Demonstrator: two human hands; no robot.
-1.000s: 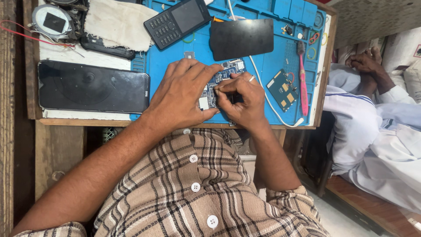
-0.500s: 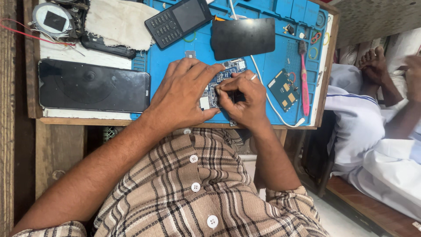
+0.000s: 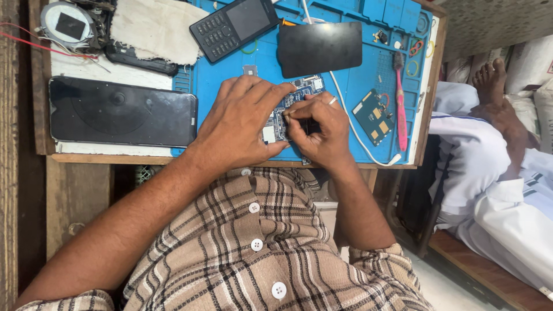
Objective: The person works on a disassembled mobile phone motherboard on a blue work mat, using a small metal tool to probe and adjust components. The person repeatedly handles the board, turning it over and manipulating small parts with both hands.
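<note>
Your left hand (image 3: 245,124) lay palm down over a circuit board (image 3: 282,118) on the blue mat (image 3: 351,86), fingers spread and curled, pinning the board near the mat's front edge. Your right hand (image 3: 317,129) was closed into a loose fist just beside it, thumb and forefinger pinched together on the board; whether they held a small tool or part could not be made out. A ring showed on one right finger. The two hands touched over the board.

A white cable (image 3: 357,132) ran past your right hand toward the mat's front corner. To the right of it lay a small blue board (image 3: 373,116) and a pink brush (image 3: 400,103). Beyond your hands sat a black panel (image 3: 319,49) and a keypad phone (image 3: 233,27), face up. The mat's moulded trays (image 3: 386,11) along the far edge held small parts, too small to tell apart; coloured rubber bands (image 3: 416,47) lay near them.

Left of the mat lay a large dark phone (image 3: 121,112), a cloth (image 3: 155,29), a black strip (image 3: 141,59) and a round device (image 3: 69,26) with red wires (image 3: 34,43). Another person (image 3: 489,150) in white sat to your right.
</note>
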